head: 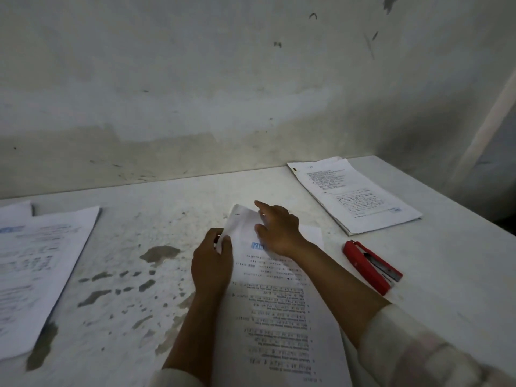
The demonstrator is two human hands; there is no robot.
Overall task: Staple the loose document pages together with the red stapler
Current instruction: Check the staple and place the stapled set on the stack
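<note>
A set of printed document pages (276,317) lies in front of me on the white table, its text upside down to me. My left hand (212,263) pinches the pages' left edge near the far corner, thumb on top. My right hand (276,230) rests on the top of the pages with its fingers stretched out, the index finger pointing past the far corner. The red stapler (370,265) lies on the table to the right of the pages, apart from both hands, its metal jaw side up.
A stapled stack of printed sheets (354,191) lies at the back right near the wall. More printed pages (36,272) lie at the left edge. The table top (156,219) is stained with dark patches. The wall stands right behind it.
</note>
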